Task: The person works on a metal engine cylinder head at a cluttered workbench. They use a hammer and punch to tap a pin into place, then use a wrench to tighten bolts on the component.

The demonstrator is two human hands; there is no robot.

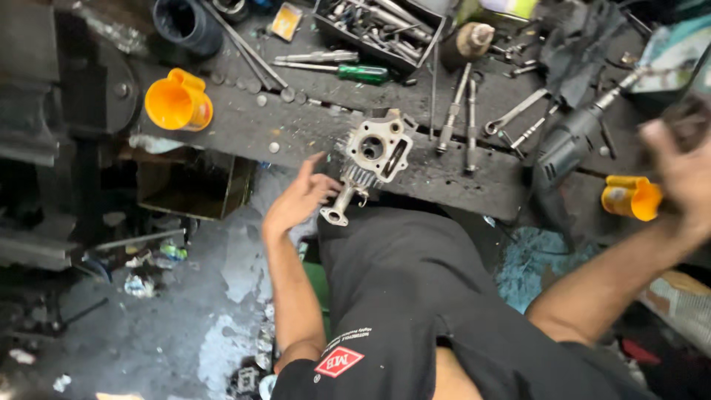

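The grey cast-metal engine head point(372, 157) looks dull and grainy, with finned sides and a smoother machined face. The dark wooden plank worktop point(244, 118) is rough, stained and matt. The two orange plastic funnels point(178, 101) look smooth with a slight sheen. The slim steel wrenches point(453, 111) show worn, greyish metal.
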